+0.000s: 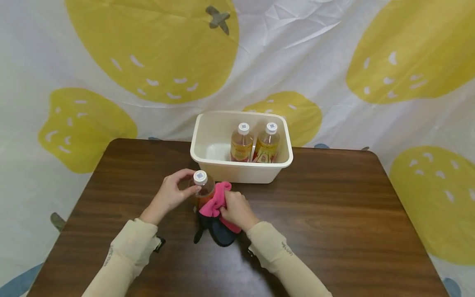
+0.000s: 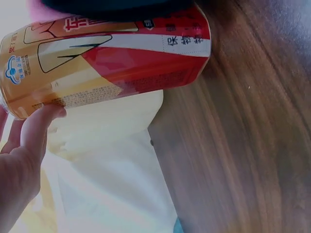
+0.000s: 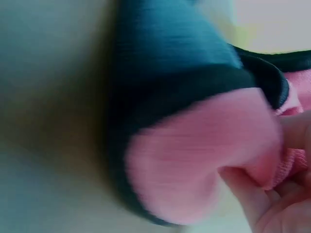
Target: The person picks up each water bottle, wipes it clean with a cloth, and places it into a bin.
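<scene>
A clear plastic bottle (image 1: 208, 188) with a white cap and an orange-and-red label stands on the table in front of a white bin. Around its upper part, just below the cap, my left hand (image 1: 171, 193) holds it with thumb and fingers. The label (image 2: 136, 63) fills the upper left wrist view, with Chinese print on it. My right hand (image 1: 237, 209) grips a bunched pink cloth (image 1: 216, 202) with a dark backing and edge, against the bottle's right side. In the right wrist view the cloth (image 3: 194, 150) is blurred, pinched between thumb and fingers.
The white bin (image 1: 241, 173) stands at the table's back edge. Two similar capped bottles, one in the middle (image 1: 242, 144) and one at the right (image 1: 266, 145), stand inside it. A fruit-patterned curtain (image 1: 156, 107) hangs behind the brown wooden table (image 1: 326, 206).
</scene>
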The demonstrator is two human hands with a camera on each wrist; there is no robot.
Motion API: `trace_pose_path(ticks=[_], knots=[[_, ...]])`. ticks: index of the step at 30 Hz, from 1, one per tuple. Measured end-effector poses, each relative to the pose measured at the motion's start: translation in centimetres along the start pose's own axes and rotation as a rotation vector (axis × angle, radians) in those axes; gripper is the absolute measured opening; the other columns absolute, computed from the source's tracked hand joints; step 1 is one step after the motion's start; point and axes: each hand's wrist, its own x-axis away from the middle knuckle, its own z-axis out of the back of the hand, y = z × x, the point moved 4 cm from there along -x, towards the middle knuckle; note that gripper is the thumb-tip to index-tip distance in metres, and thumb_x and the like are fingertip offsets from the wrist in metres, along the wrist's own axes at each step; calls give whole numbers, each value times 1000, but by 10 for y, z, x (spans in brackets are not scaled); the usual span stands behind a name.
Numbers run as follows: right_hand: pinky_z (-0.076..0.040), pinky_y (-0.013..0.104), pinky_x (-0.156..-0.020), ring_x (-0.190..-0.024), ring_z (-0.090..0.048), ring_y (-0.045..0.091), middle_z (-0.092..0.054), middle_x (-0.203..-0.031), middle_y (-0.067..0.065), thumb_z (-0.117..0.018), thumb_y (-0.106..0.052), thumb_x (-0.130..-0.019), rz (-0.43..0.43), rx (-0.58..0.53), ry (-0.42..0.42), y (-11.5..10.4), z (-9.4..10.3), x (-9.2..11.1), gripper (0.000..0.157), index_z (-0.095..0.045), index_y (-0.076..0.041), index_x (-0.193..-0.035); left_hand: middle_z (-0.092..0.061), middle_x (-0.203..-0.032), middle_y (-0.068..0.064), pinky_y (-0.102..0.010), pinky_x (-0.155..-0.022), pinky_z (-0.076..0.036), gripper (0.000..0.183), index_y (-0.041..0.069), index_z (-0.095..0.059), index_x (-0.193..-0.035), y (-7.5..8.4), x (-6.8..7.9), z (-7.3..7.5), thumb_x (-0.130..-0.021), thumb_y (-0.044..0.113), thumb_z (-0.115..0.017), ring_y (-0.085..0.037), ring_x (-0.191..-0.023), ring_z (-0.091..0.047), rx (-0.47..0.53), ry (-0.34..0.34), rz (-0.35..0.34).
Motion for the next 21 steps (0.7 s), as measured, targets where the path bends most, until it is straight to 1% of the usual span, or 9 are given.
trace_pose_path(ticks=[2,4,8,12,16,18,21], knots=[[-41,31,-46,-54,-52,19,-56,-61,4,-62,-7,-67,-34,-2,-12,6,-13,4,15,-48,-10,-70,-65,-98,-16,-45,-85,-45,29,-3,-62,-100,0,0,0,-74,4,-73,-29,-95,-60,-6,-1,3],[-41,32,-47,-54,-53,21,-56,-62,6,-62,-7,-67,-44,-22,3,9,-19,5,15,-48,-10,-71,-65,-98,-16,-45,-85,-45,29,-2,-62,-100,1,1,1,-74,4,-72,-29,-95,-59,-7,2,2],[-43,34,-49,-56,-55,23,-59,-63,7,-64,-6,-66,-29,-39,42,10,-21,5,16,-49,-10,-71,-65,-98,-16,-45,-85,-45,29,-2,-62,-100,-1,0,1,-73,3,-72,-30,-95,-59,-9,8,2],[-40,31,-49,-55,-52,19,-57,-61,4,-66,-5,-65,-6,-43,67,13,-16,6,17,-51,-10,-69,-65,-98,-17,-45,-86,-45,30,-3,-62,-99,-2,0,0,-72,3,-73,-31,-95,-59,-20,16,5],[-36,27,-49,-54,-46,15,-52,-58,-1,-67,-5,-66,9,-50,78,13,2,9,17,-52,-12,-68,-65,-98,-17,-46,-85,-45,30,-3,-62,-99,-2,0,1,-72,4,-73,-32,-94,-60,-22,15,8],[-35,25,-49,-55,-44,13,-51,-58,-3,-67,-4,-67,19,-44,73,11,17,14,18,-52,-13,-68,-65,-98,-17,-46,-85,-45,30,-2,-62,-99,-1,0,1,-72,5,-73,-32,-94,-60,-20,8,10],[-35,23,-50,-55,-43,11,-49,-59,-4,-69,-4,-68,56,-34,75,7,45,23,19,-51,-13,-67,-65,-98,-17,-46,-85,-45,30,-2,-62,-99,-1,0,2,-73,5,-73,-32,-95,-59,-18,2,6]])
